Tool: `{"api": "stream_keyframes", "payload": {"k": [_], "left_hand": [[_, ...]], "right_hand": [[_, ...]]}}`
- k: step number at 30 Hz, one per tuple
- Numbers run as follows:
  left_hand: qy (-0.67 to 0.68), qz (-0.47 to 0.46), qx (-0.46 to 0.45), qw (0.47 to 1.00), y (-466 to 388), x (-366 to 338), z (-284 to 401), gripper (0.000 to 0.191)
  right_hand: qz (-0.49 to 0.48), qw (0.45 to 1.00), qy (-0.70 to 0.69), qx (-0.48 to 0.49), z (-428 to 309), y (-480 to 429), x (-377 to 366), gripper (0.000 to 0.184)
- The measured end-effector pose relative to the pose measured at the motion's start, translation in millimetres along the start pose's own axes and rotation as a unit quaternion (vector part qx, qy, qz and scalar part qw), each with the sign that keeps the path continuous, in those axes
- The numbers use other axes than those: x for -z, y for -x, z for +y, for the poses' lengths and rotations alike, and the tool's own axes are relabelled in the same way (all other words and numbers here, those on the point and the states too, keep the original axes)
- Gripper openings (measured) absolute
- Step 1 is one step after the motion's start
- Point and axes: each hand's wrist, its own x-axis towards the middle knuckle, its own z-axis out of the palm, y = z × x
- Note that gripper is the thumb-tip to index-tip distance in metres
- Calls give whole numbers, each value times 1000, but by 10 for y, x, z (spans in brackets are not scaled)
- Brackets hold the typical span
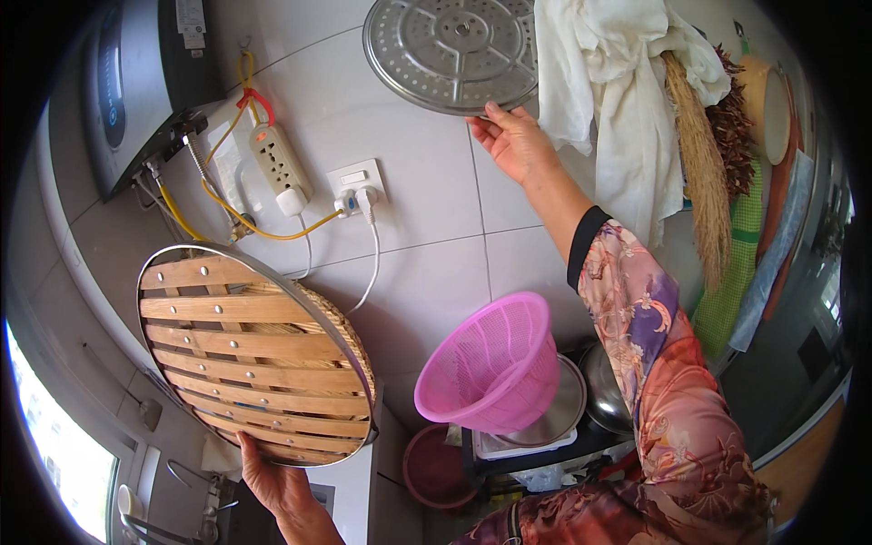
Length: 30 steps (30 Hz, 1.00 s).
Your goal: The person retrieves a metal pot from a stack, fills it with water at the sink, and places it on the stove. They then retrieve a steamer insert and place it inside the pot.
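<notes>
My left hand (pixel 276 477) grips the lower rim of a round bamboo-slat steamer rack (pixel 248 337) with a metal band around it. The rack is tilted up, and a woven straw piece (pixel 340 320) shows behind its right side. High on the tiled wall, my right hand (pixel 507 139) has its thumb and fingers at the lower edge of a round perforated metal steamer plate (pixel 456 61). The plate's top runs out of the frame. White cloths (pixel 613 88) hang just right of the plate.
A pink plastic basket (pixel 490 361) leans over a metal lid (pixel 569 402) on a dark rack below. A power strip (pixel 279 160) hangs by the wall outlet (pixel 357 187), with cords running between. A water heater (pixel 146 88) is upper left; a straw whisk broom (pixel 698 177) hangs right.
</notes>
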Motion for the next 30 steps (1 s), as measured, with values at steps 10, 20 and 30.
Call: {"api": "stream_keyframes", "payload": {"k": [10, 20, 30], "left_hand": [[0, 16, -3, 1000, -5, 9, -65, 49], [29, 21, 13, 999, 6, 8, -90, 50], [39, 11, 26, 999, -29, 20, -170, 50]], "right_hand": [[-6, 999, 27, 18, -131, -117, 10, 16], [19, 999, 44, -9, 3, -74, 112, 12], [-69, 997, 20, 2, -127, 81, -159, 18]]}}
